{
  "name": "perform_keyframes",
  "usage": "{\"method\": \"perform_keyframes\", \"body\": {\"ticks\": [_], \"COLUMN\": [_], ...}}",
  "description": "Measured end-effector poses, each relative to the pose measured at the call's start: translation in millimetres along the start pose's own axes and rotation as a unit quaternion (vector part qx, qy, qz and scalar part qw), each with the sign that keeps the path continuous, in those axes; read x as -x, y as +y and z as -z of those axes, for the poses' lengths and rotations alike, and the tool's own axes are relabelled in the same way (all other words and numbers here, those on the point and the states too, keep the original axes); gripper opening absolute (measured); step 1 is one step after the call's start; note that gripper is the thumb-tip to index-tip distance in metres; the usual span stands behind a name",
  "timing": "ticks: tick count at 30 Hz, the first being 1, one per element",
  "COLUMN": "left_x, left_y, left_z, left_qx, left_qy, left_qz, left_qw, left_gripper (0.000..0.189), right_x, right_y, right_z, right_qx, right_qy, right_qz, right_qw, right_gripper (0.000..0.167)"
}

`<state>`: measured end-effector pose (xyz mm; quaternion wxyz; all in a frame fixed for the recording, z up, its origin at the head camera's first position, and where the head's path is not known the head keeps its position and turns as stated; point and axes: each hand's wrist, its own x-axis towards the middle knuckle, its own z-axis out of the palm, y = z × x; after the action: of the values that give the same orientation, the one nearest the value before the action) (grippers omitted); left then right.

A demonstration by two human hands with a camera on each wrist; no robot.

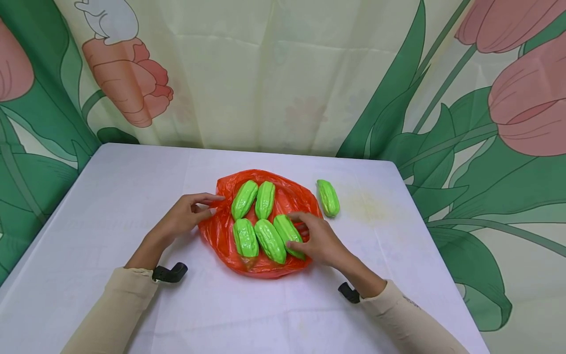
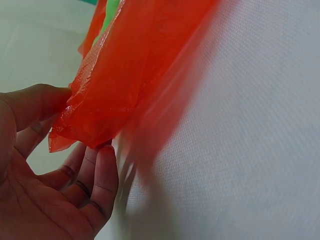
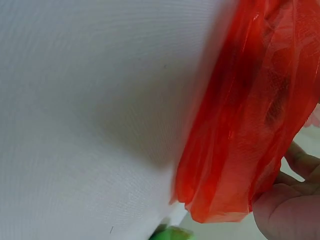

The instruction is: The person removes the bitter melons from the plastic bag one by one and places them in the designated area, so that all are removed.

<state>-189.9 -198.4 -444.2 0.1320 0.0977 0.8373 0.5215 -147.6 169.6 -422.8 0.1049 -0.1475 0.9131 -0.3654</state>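
Note:
A red plastic bag (image 1: 211,242) lies spread open on the table, with several ribbed green gourds (image 1: 244,199) in two rows inside it. My left hand (image 1: 187,214) pinches the bag's left edge; in the left wrist view the thumb and fingers (image 2: 102,182) lie on either side of the film (image 2: 120,80). At the bag's right side, my right hand (image 1: 322,243) holds the rightmost gourd (image 1: 286,231) of the near row between thumb and fingers. In the right wrist view the bag's wall (image 3: 240,130) hides that gourd, and the thumb (image 3: 285,210) shows beside the rim.
One more green gourd (image 1: 328,197) lies on the white tablecloth (image 1: 283,314), just right of the bag. A printed curtain (image 1: 283,73) hangs behind the table's far edge. Black wrist cameras (image 1: 170,273) sit near both sleeve cuffs.

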Motion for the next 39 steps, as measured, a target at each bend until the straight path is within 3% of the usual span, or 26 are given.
{"method": "perform_keyframes", "body": {"ticks": [13,24,39], "left_x": [-0.1,1.0,1.0], "left_y": [1.1,0.3,0.7], "left_z": [-0.1,0.2,0.3], "left_qx": [0.001,0.006,0.002], "left_qy": [-0.004,-0.002,-0.002], "left_qz": [0.001,0.002,-0.003], "left_qw": [1.0,1.0,1.0], "left_gripper": [0.042,0.042,0.042], "right_x": [0.7,2.0,-0.5], "right_y": [-1,-4,-11], "right_z": [0,9,36], "right_qx": [-0.005,-0.042,-0.076], "right_qy": [0.001,0.024,0.066], "right_qz": [-0.003,0.004,0.005], "right_qw": [1.0,0.9988,0.995], "right_gripper": [0.066,0.065,0.065]}}
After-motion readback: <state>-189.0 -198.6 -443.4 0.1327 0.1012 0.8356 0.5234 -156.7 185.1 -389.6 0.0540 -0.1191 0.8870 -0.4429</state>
